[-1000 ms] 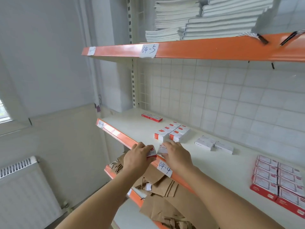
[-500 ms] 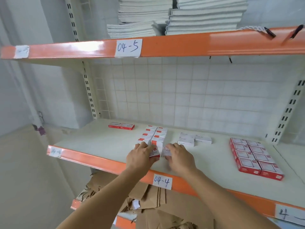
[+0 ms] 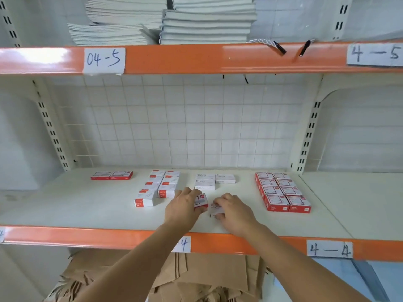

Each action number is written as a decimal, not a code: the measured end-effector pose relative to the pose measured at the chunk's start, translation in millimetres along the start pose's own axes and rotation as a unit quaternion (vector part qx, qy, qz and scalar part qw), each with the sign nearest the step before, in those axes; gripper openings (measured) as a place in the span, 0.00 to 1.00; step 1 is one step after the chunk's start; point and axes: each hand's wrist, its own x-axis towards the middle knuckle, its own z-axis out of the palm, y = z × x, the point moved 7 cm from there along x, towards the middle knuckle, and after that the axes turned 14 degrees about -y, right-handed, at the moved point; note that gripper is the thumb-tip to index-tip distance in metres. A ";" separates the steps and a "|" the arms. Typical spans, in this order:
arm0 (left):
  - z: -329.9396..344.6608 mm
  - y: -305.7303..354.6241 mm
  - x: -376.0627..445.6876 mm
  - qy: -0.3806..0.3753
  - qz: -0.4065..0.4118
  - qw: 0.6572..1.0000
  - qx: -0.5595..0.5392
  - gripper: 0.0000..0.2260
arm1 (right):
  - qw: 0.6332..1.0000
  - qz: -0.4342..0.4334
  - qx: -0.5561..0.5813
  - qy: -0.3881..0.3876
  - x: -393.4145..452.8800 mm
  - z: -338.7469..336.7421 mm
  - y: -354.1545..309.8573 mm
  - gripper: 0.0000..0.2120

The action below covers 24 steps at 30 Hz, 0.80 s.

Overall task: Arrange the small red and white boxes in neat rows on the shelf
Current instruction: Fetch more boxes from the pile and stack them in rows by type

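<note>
Here each hand [image 3: 182,207] [image 3: 234,211] apparently grips a box [image 3: 201,201].

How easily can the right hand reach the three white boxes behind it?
Probably yes: the right hand lies just before the white boxes, bare shelf between, but it already holds a small box.

There is a single view, from a wide-angle camera worn on the person's head, which faces the shelving square on and tilts slightly down, so that the middle shelf [image 3: 65,205] fills the centre of the picture. It stands near enough that both forearms reach in from the lower edge, with the left hand [image 3: 182,207] and the right hand [image 3: 234,211] close in front of the lens. The orange front edge of the upper shelf [image 3: 196,58] crosses near the top, brown paper [image 3: 207,273] on the level below lies along the bottom, and straight lines bow towards the picture's edges.
</note>
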 end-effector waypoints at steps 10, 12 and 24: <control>15.3 -1.6 16.3 -0.073 -0.007 0.997 0.011 0.22 | 0.996 0.069 -0.017 0.054 -9.6 -10.5 37.9 0.22; 13.3 0.5 21.4 -0.070 0.000 0.998 0.000 0.23 | 0.995 0.077 -0.016 0.060 -8.8 -13.1 42.6 0.18; 12.1 -0.5 60.3 -0.047 0.022 0.998 0.026 0.16 | 0.989 0.121 0.004 0.089 19.9 -20.9 55.5 0.13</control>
